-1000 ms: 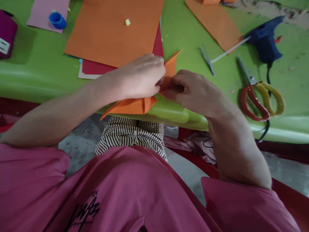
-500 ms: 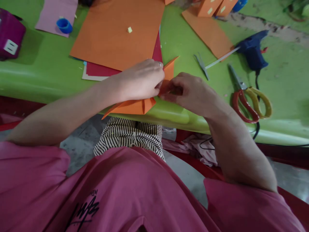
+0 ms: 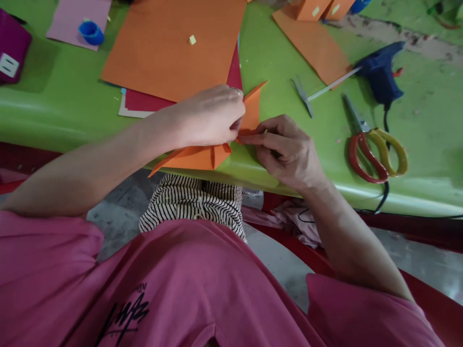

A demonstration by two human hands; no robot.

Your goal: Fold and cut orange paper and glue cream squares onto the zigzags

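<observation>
A folded orange paper piece [image 3: 197, 158] lies at the green table's front edge, one pointed part rising behind my hands. My left hand [image 3: 217, 115], with a ring on one finger, is closed over its middle and grips it, hiding part of the folds. On the right, my right hand [image 3: 284, 152] has its thumb and fingers drawn together, with fingertips at the paper's edge close to my left hand. Behind my left hand lies a large orange sheet [image 3: 173, 53] on red and white sheets, with a small pale square on it.
Scissors [image 3: 365, 130] with red and yellow handles and a blue glue gun [image 3: 381, 72] lie at the right, near tweezers [image 3: 303, 96]. Farther left are a blue ring [image 3: 91, 33] on pink paper and a purple box [image 3: 12, 48]. Orange boxes [image 3: 316, 8] stand at the back.
My right hand has turned and shifted slightly, its wrist lower and its fingers more extended toward the paper's edge. My left hand keeps its hold. The whole view has shifted a little.
</observation>
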